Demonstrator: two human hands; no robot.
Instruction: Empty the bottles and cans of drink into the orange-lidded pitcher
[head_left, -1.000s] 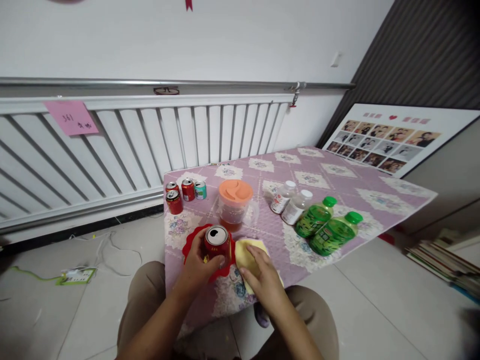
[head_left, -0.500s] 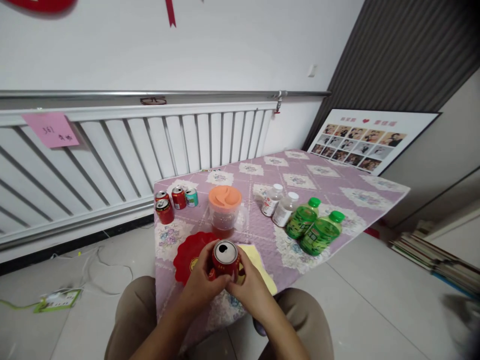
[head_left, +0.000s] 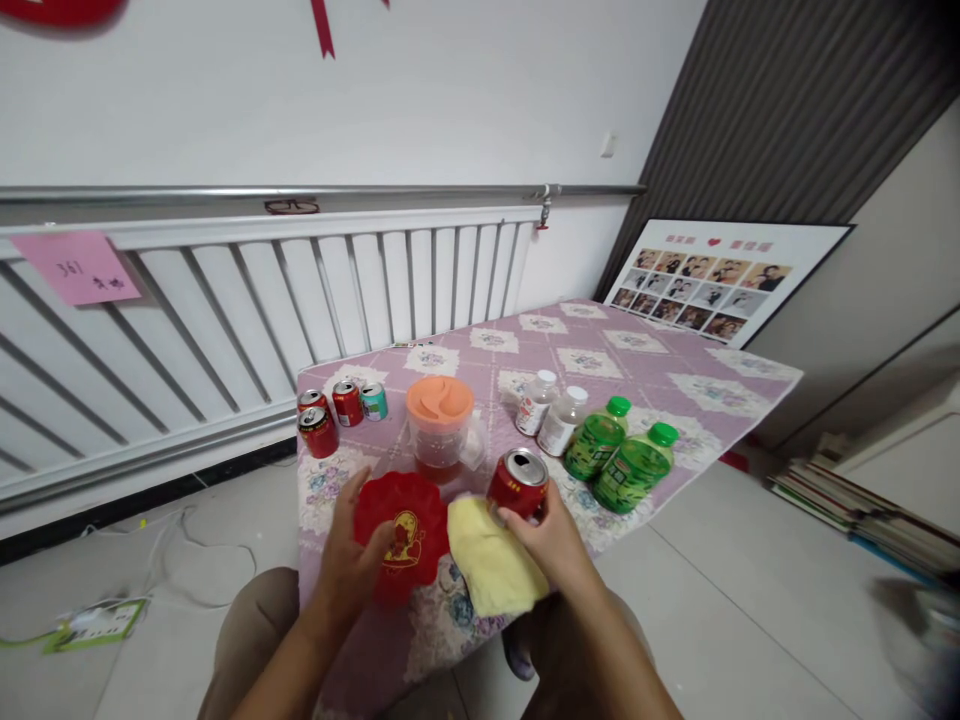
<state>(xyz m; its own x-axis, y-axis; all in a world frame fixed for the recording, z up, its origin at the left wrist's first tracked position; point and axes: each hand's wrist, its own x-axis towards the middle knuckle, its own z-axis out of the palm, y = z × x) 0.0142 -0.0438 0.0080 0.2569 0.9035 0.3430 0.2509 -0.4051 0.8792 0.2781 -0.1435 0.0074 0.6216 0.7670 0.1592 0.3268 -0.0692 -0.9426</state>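
My right hand (head_left: 546,530) is closed around an opened red drink can (head_left: 517,485), held upright above the far edge of a folded yellow cloth (head_left: 495,560). At the left, my left hand (head_left: 356,545) grips a red scalloped plate (head_left: 420,510) by its left side, with the thumb over its inside and the fingers along the rim. A gold printed design shows in the middle of the plate. Just beyond it stands a clear plastic cup (head_left: 439,445) with an orange lid (head_left: 440,402).
Several opened cans, red ones (head_left: 319,432) and a teal one (head_left: 373,401), stand at the table's left edge. Two white-capped bottles (head_left: 536,402) and two green-capped bottles (head_left: 634,470) stand on the right. A white radiator (head_left: 360,290) runs behind the patterned tablecloth (head_left: 585,360).
Both hands were around the red can. My right hand has carried it to the right, while my left hand has let go of it and moved left onto the red plate.
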